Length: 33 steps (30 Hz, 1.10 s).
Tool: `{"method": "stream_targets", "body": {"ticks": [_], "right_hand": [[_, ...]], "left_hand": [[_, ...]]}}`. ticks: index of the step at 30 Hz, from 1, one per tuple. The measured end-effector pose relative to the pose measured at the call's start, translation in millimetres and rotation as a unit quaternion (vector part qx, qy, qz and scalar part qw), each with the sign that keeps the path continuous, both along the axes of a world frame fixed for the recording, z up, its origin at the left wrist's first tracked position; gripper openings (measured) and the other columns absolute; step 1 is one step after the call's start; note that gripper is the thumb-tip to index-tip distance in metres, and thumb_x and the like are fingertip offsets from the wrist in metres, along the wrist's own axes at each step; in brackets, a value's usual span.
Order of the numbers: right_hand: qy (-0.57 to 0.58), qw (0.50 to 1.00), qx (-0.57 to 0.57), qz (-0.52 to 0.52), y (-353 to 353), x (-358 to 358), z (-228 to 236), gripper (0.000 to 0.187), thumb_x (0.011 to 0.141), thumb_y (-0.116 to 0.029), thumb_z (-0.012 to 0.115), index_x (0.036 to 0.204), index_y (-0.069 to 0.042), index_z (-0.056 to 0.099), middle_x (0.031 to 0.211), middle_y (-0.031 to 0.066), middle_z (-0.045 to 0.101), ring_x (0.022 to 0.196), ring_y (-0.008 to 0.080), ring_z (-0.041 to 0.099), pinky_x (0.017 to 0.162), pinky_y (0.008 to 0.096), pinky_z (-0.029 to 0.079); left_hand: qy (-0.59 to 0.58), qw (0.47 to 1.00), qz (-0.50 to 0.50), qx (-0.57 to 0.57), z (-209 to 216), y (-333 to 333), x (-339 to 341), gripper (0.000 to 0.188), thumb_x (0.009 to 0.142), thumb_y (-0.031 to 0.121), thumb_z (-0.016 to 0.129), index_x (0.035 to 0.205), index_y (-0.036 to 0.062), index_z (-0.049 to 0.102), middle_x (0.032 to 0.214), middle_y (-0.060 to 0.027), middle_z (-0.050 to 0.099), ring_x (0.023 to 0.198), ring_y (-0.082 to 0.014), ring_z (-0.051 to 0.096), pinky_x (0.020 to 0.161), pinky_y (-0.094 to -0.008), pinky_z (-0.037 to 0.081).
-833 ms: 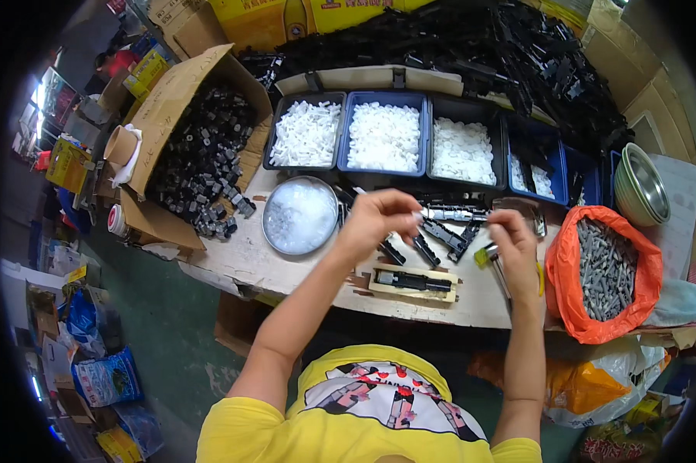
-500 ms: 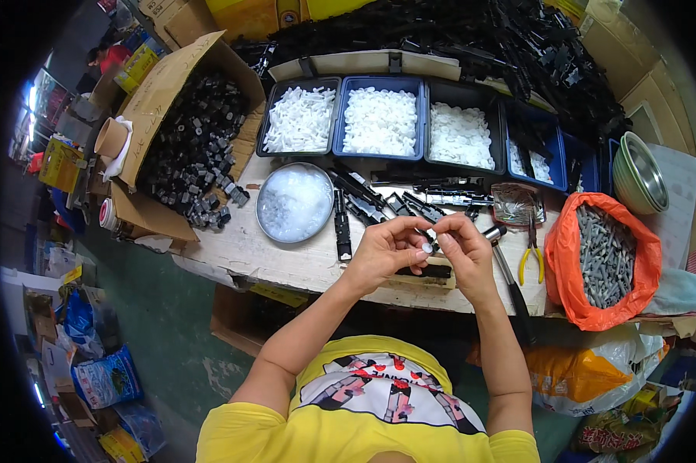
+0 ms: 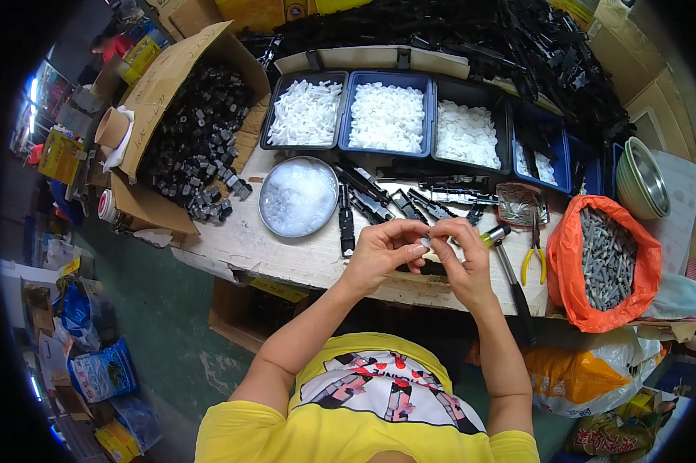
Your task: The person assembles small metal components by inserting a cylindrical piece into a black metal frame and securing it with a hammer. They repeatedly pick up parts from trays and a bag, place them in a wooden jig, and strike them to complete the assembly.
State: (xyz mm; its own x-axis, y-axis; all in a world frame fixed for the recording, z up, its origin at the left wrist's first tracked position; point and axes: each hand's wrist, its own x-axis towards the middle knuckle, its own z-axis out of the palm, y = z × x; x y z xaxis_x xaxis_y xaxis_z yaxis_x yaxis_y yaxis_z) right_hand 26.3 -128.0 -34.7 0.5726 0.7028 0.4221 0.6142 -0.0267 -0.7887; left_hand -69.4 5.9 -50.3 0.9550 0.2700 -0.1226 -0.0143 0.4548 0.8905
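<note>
Above the bench's front edge, my left hand (image 3: 383, 256) pinches a small white plastic piece (image 3: 425, 242) between thumb and forefinger. My right hand (image 3: 461, 258) meets it there, thumb and forefinger closed at the same piece; the fingers cover most of it. Just beyond my hands lie several black slotted plastic parts (image 3: 346, 228). A round metal dish (image 3: 265, 202) of whitish, translucent contents stands left of them. Right of my right hand is a hammer (image 3: 515, 289) with a black grip, and beside it yellow-handled pliers (image 3: 534, 261).
Trays of white plastic pieces (image 3: 386, 119) line the back, before a heap of black parts (image 3: 518, 46). A cardboard box (image 3: 163, 81) of black blocks (image 3: 197, 131) stands left. At right are an orange bag (image 3: 560, 270) of grey pins (image 3: 606, 255) and stacked bowls (image 3: 633, 181).
My right thumb and forefinger have closed in on the white piece at my left fingertips. The view has shifted slightly, moving the bench things a little to the right.
</note>
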Motion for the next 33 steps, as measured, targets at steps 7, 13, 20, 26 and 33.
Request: {"method": "stream_targets", "body": {"ticks": [7,13,20,26,33], "right_hand": [[-0.075,0.997,0.013,-0.011,5,-9,-7,0.012,0.073,-0.005,0.064,0.083,-0.006,0.057,0.081,0.0045,0.055,0.079,0.0213,0.05,0.07,0.0325,0.031],[-0.132,0.99,-0.041,-0.005,7,-12,-14,0.013,0.072,-0.002,0.061,0.081,-0.007,0.053,0.08,0.0044,0.052,0.078,0.0231,0.047,0.073,0.0346,0.03],[-0.181,0.971,-0.152,0.031,5,-20,-36,0.012,0.073,-0.003,0.058,0.082,-0.008,0.053,0.08,0.0045,0.049,0.082,0.0229,0.045,0.076,0.0399,0.028],[-0.245,0.95,-0.19,0.039,7,-19,-40,0.014,0.072,-0.003,0.057,0.085,-0.009,0.055,0.082,0.0039,0.051,0.085,0.0221,0.046,0.077,0.0409,0.029],[-0.213,0.965,-0.138,-0.067,-27,42,-26,0.015,0.071,-0.005,0.062,0.085,-0.01,0.058,0.078,0.0026,0.055,0.079,0.0207,0.051,0.072,0.0364,0.03]], "left_hand": [[-0.012,0.997,0.019,-0.07,-8,-2,-12,0.021,0.081,0.005,0.063,0.102,-0.0005,0.061,0.078,-0.0061,0.062,0.065,-0.0094,0.059,0.056,-0.0229,0.052],[0.041,0.991,0.026,0.124,-5,10,-20,0.024,0.079,0.003,0.065,0.102,0.0002,0.061,0.08,-0.0024,0.059,0.059,-0.0054,0.053,0.049,-0.017,0.045],[0.08,0.947,0.007,0.312,-20,19,-21,0.025,0.069,-0.002,0.068,0.094,0.0021,0.065,0.074,-0.0034,0.054,0.061,-0.0088,0.051,0.056,-0.0219,0.043],[0.077,0.889,-0.014,0.45,-19,17,-15,0.022,0.067,0.001,0.07,0.088,0.0022,0.064,0.073,-0.0067,0.054,0.063,-0.0163,0.055,0.057,-0.0276,0.045],[0.124,0.764,-0.147,0.616,6,17,10,0.021,0.067,0.011,0.071,0.083,0.0018,0.062,0.077,-0.0133,0.057,0.074,-0.0309,0.059,0.065,-0.0394,0.046]]}}
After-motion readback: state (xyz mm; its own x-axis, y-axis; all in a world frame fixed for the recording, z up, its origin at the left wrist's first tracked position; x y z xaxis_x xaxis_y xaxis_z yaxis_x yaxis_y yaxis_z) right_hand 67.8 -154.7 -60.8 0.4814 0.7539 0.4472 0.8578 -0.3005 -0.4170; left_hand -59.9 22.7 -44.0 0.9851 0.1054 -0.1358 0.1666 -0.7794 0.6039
